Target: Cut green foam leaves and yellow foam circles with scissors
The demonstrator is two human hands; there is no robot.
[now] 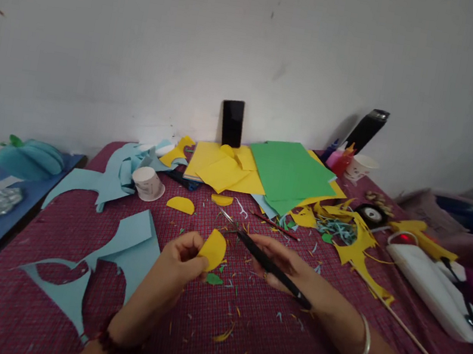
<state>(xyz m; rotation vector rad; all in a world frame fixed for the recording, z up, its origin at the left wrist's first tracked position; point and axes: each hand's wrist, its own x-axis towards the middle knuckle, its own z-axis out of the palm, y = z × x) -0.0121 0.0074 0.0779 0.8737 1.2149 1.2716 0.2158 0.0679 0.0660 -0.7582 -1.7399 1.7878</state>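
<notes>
My left hand (181,258) is closed in a pinch on a small yellow paper half-circle (213,249), held upright just above the cloth. My right hand (283,264) lies to its right and grips a pair of scissors (266,258) with black handles; the thin metal blades point left and away, ending near the yellow piece. A small green scrap (214,280) lies under the yellow piece. Two more yellow half-circles (181,204) (222,200) rest on the cloth farther back.
The red checked cloth (235,346) is strewn with paper trimmings. Light blue offcuts (125,243) lie at left, a tipped paper cup (147,183) behind them. Yellow sheets (220,168) and green sheets (289,171) are stacked at the back, by a phone (231,122). A white case (435,289) lies at right.
</notes>
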